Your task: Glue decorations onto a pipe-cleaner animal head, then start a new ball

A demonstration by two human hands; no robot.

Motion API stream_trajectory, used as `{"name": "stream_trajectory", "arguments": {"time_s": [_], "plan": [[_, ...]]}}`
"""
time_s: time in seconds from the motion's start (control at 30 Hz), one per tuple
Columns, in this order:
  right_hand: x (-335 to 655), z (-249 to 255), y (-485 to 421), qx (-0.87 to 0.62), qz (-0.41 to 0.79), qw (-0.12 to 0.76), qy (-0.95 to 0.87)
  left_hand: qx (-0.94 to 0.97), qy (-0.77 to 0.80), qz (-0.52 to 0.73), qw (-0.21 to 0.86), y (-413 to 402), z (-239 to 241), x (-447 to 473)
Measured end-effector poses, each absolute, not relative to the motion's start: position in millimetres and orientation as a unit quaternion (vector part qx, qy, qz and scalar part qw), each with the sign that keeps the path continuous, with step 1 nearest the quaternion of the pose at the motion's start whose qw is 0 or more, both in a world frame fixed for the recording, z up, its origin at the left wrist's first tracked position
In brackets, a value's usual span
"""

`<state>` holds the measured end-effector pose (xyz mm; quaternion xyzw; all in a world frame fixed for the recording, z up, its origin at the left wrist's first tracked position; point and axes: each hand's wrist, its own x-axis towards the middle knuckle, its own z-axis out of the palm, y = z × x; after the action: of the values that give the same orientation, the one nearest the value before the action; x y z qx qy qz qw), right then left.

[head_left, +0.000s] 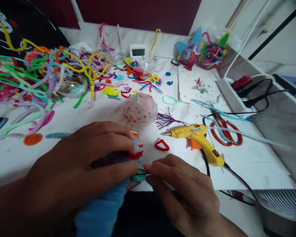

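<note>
the left hand [88, 164] is wrapped over a round craft ball [137, 149] covered in coiled pipe cleaners, striped blue, orange and red, with a teal patch at its lower edge. the ball sits under and just past the left fingertips, at about 3 o'clock from the middle of that hand, so only its right side shows. the fingers are closed around it. blue fuzzy material [101, 210] hangs below the hand at 6 o'clock.

the right hand [185, 191] lies at 4 o'clock from the ball, its thumb and forefinger pressed together on a thin dark strand [143, 171] that touches the ball's lower edge.

on the white tabletop [249, 164], a clear speckled ball [140, 108] rests at 12 o'clock from the craft ball, just apart from it. a small red loop [162, 145] lies at 3 o'clock, near. the yellow glue gun [199, 140] lies beyond at 2 o'clock, nozzle pointing left, with a purple tassel [165, 120] beside the nozzle. red-handled scissors [225, 131] lie right of the gun. a heap of loose pipe cleaners [46, 72] fills the 10 o'clock area, and two finished mask-like figures [202, 52] stand at the far edge near 1 o'clock, beside a small digital clock [137, 51].
</note>
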<state>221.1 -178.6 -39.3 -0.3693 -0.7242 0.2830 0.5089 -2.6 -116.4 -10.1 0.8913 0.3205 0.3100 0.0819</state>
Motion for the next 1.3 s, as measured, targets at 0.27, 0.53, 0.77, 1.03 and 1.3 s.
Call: {"name": "stream_trajectory", "arguments": {"time_s": [0.27, 0.53, 0.77, 1.03, 1.3], "plan": [[221.9, -37.2, -179.7, -0.373, 0.289, 0.493, -0.731, 0.894, 0.338, 0.285, 0.077, -113.8, -6.5, -2.3], [220.7, -33.1, -180.2, -0.379, 0.291, 0.489, -0.73, 0.895, 0.334, 0.29, 0.061, -114.2, -6.8, -0.8], [218.8, -37.9, -180.4, -0.39, 0.274, 0.503, -0.721, 0.904, 0.309, 0.286, 0.074, -114.2, -5.0, -2.6], [219.3, -37.9, -182.3, -0.392, 0.27, 0.504, -0.72, 0.918, 0.27, 0.282, 0.068, -111.0, -6.3, -6.3], [218.6, -37.6, -179.8, -0.388, 0.271, 0.503, -0.723, 0.928, 0.256, 0.249, 0.102, -109.7, 0.7, -7.8]]}}
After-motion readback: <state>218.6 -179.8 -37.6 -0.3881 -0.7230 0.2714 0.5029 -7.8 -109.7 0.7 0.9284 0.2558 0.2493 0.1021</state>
